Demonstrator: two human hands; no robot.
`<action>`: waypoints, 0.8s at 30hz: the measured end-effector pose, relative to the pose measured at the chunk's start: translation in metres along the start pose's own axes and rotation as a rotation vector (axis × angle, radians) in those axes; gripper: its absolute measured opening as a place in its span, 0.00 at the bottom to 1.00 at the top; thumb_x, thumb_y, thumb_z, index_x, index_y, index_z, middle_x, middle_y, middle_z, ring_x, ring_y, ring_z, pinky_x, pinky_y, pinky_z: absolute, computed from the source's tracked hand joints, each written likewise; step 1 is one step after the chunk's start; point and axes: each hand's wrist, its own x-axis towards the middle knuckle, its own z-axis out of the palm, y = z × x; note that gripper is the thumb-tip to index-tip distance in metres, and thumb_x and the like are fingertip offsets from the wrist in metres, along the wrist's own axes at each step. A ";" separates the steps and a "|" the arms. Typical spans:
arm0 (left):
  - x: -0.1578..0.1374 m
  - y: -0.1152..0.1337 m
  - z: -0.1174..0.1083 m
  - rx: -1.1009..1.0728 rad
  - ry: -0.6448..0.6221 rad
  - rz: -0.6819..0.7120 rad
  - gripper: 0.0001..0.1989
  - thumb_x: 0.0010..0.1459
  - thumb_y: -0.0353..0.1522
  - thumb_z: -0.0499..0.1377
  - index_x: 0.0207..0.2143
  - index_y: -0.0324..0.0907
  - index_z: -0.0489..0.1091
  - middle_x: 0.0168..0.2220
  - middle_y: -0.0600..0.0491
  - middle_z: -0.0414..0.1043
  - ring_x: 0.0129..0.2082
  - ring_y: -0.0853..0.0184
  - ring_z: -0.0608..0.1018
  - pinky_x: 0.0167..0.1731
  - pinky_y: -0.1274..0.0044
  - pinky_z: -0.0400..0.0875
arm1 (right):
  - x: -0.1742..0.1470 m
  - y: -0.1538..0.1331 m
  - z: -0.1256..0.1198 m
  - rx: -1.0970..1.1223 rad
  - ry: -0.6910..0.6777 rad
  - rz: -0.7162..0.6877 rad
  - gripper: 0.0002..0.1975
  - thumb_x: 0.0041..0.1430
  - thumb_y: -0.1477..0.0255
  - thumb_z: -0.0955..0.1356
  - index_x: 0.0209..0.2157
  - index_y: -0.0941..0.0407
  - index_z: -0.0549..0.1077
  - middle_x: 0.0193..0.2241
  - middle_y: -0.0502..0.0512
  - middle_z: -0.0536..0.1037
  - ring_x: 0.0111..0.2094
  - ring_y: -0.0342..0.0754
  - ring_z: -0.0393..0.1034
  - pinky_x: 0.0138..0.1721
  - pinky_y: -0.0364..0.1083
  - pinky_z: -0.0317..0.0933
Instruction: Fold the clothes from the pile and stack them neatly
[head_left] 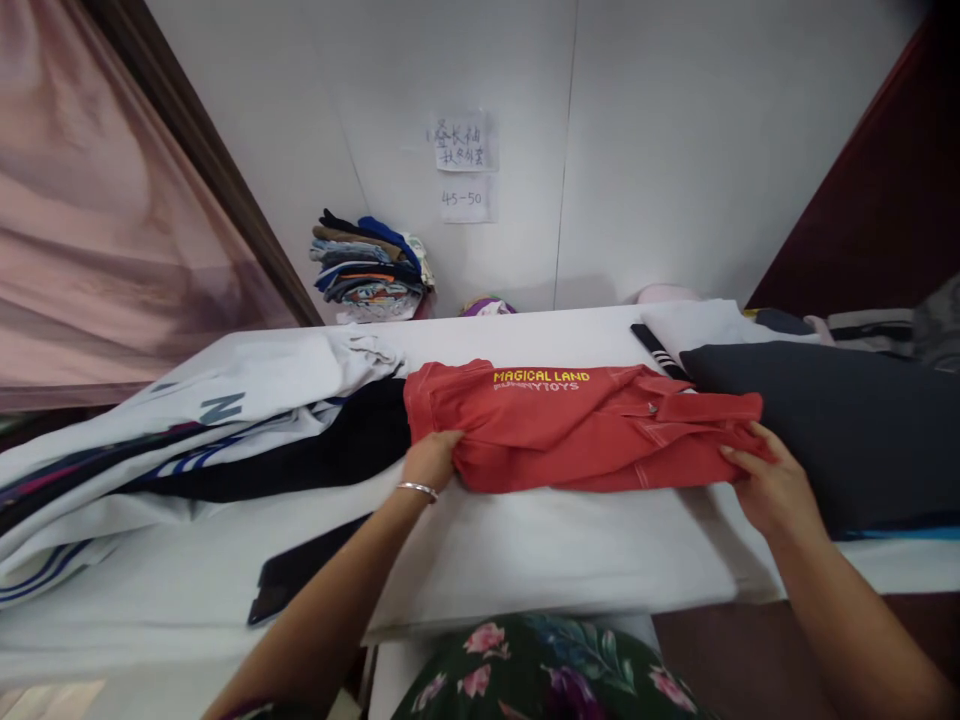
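White cloth (570, 560) crosses mid-frame. Left hand (432, 462) and right hand (776, 485) grip a red garment (540, 435) near either end; uneven pulling could skew its loose folds.

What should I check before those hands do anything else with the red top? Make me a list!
1. Left hand has a grip: ok, it grasps the red top near its left end.
2. Right hand has a grip: ok, it pinches the right end.
3. Printed side showing: ok, the yellow letters face up.
4. Cloth smooth: not ok, creases run across it.
5. Underside clean: cannot tell, it's hidden.
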 end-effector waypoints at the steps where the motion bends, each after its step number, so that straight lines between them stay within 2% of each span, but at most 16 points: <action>1: -0.002 -0.007 -0.010 0.034 0.006 -0.007 0.25 0.51 0.24 0.50 0.50 0.47 0.70 0.48 0.49 0.75 0.46 0.55 0.75 0.44 0.66 0.69 | -0.007 -0.004 -0.009 -0.044 -0.018 -0.019 0.31 0.30 0.80 0.75 0.41 0.49 0.74 0.34 0.47 0.78 0.27 0.41 0.72 0.23 0.36 0.67; 4: -0.019 -0.021 -0.025 0.121 0.005 0.015 0.25 0.53 0.23 0.49 0.50 0.50 0.70 0.48 0.52 0.75 0.48 0.60 0.74 0.45 0.69 0.69 | -0.026 0.001 -0.046 -0.253 -0.151 0.076 0.35 0.33 0.73 0.76 0.48 0.47 0.71 0.40 0.50 0.79 0.32 0.48 0.75 0.28 0.44 0.72; 7: -0.043 -0.025 -0.012 0.148 -0.101 0.066 0.27 0.52 0.21 0.49 0.53 0.46 0.68 0.52 0.51 0.72 0.49 0.63 0.74 0.48 0.72 0.67 | -0.035 0.020 -0.083 -0.509 -0.213 0.222 0.34 0.36 0.66 0.75 0.50 0.52 0.70 0.37 0.57 0.80 0.30 0.56 0.75 0.25 0.52 0.72; 9: -0.055 -0.024 0.007 0.172 -0.089 0.105 0.28 0.51 0.21 0.49 0.55 0.43 0.66 0.56 0.47 0.68 0.50 0.62 0.73 0.50 0.70 0.66 | -0.034 0.027 -0.098 -0.624 -0.160 0.170 0.35 0.39 0.63 0.73 0.53 0.54 0.68 0.39 0.61 0.79 0.34 0.59 0.75 0.28 0.54 0.72; 11: -0.064 -0.025 0.024 0.198 -0.021 0.122 0.29 0.52 0.22 0.48 0.57 0.40 0.64 0.58 0.45 0.65 0.50 0.60 0.72 0.49 0.67 0.66 | -0.032 0.022 -0.101 -0.753 -0.100 -0.022 0.37 0.44 0.62 0.70 0.57 0.55 0.63 0.48 0.63 0.75 0.44 0.61 0.73 0.37 0.56 0.72; 14: -0.069 -0.027 0.036 0.201 0.042 0.144 0.30 0.51 0.24 0.48 0.59 0.38 0.62 0.60 0.46 0.63 0.51 0.59 0.71 0.49 0.67 0.66 | -0.028 -0.003 -0.079 -0.991 -0.088 -0.434 0.33 0.53 0.63 0.66 0.60 0.54 0.59 0.57 0.62 0.66 0.56 0.58 0.63 0.52 0.58 0.63; 16: -0.069 -0.028 0.037 0.205 0.049 0.149 0.31 0.51 0.25 0.48 0.59 0.38 0.61 0.60 0.46 0.62 0.52 0.58 0.71 0.49 0.66 0.65 | -0.024 -0.024 -0.052 -1.084 -0.171 -0.668 0.29 0.58 0.65 0.63 0.61 0.53 0.59 0.59 0.60 0.63 0.59 0.55 0.59 0.56 0.58 0.58; 18: -0.068 -0.027 0.035 0.213 0.036 0.146 0.31 0.50 0.27 0.48 0.59 0.37 0.61 0.60 0.46 0.62 0.52 0.57 0.71 0.49 0.66 0.64 | -0.015 -0.041 -0.022 -1.149 -0.265 -0.839 0.27 0.60 0.67 0.61 0.62 0.53 0.57 0.61 0.60 0.61 0.61 0.54 0.55 0.59 0.57 0.54; 21: -0.069 -0.025 0.035 0.217 0.051 0.156 0.32 0.50 0.28 0.49 0.59 0.35 0.61 0.59 0.45 0.63 0.51 0.57 0.71 0.49 0.66 0.64 | 0.014 -0.053 0.015 -1.311 -0.292 -1.000 0.27 0.62 0.68 0.59 0.62 0.53 0.56 0.64 0.60 0.55 0.64 0.56 0.47 0.60 0.60 0.50; 24: -0.073 -0.025 0.042 0.230 0.129 0.158 0.31 0.50 0.28 0.47 0.59 0.34 0.61 0.60 0.45 0.63 0.50 0.58 0.71 0.48 0.67 0.64 | 0.054 -0.047 0.036 -1.600 -0.247 -0.952 0.27 0.62 0.66 0.60 0.62 0.53 0.56 0.64 0.62 0.52 0.65 0.61 0.43 0.58 0.64 0.48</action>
